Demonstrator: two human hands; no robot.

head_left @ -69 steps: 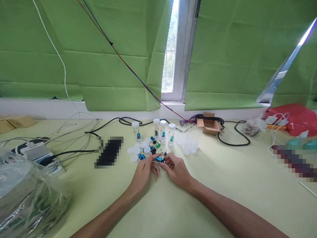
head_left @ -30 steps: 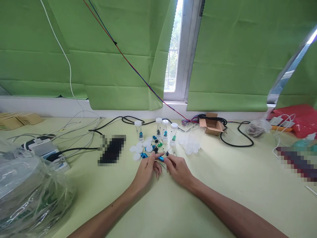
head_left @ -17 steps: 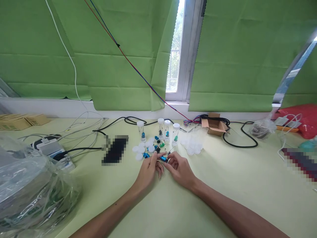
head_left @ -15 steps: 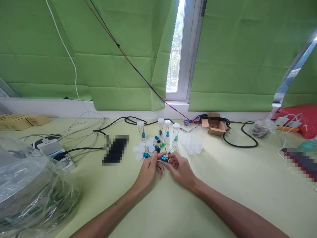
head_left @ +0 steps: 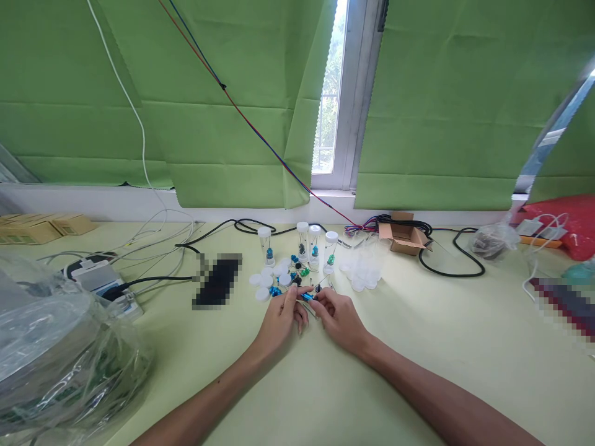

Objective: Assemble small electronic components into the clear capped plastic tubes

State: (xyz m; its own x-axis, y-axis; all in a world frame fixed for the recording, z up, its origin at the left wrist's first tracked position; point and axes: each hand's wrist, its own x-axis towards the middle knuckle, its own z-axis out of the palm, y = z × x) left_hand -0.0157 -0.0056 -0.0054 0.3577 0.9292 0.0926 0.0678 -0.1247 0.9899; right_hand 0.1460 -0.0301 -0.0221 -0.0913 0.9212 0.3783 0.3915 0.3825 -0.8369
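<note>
Between my two hands is a small blue metal cylinder-shaped part [head_left: 307,297], too small to name exactly. My left hand [head_left: 282,314] pinches its left end between thumb and index finger, with the other fingers curled below. The fingertips of my right hand [head_left: 339,313] close on its right end. Just beyond the hands stand several clear tubes with white caps [head_left: 315,246], holding blue, green or black parts. Loose white caps [head_left: 263,293] lie to the left of small blue parts [head_left: 275,291] and a green part [head_left: 304,272].
Empty-looking clear tubes [head_left: 365,269] lie grouped right of the capped ones. An open cardboard box [head_left: 402,238] and black cables [head_left: 450,274] sit farther back. A dark blurred slab [head_left: 217,282], a power strip [head_left: 109,288] and a plastic-wrapped bundle [head_left: 69,359] occupy the left.
My right fingers have shifted slightly on the right end of the blue part, and more of a thin rod below it shows. My left hand stays nearly still.
</note>
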